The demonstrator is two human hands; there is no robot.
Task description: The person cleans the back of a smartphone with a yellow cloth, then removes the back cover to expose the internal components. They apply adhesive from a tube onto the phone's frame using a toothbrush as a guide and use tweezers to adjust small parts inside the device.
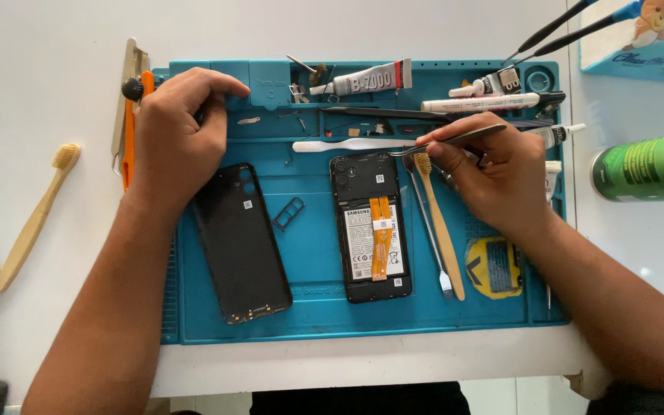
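An opened black phone [370, 227] lies face down in the middle of a blue work mat [313, 253], its battery and orange flex cables showing. The removed black back cover [241, 242] lies to its left, with a small card tray [289, 214] between them. My right hand [493, 173] grips metal tweezers [447, 141], whose tips point left just above the phone's top right corner. My left hand [174, 134] rests with curled fingers on the mat's upper left compartments and holds nothing that I can see.
A bamboo toothbrush [441, 227] and a thin metal tool [430, 230] lie right of the phone, beside a yellow tape roll [493, 267]. Glue tubes [363, 79], a white spudger [347, 145] and pens crowd the mat's top. A green can [647, 165] lies right; another toothbrush [36, 219] left.
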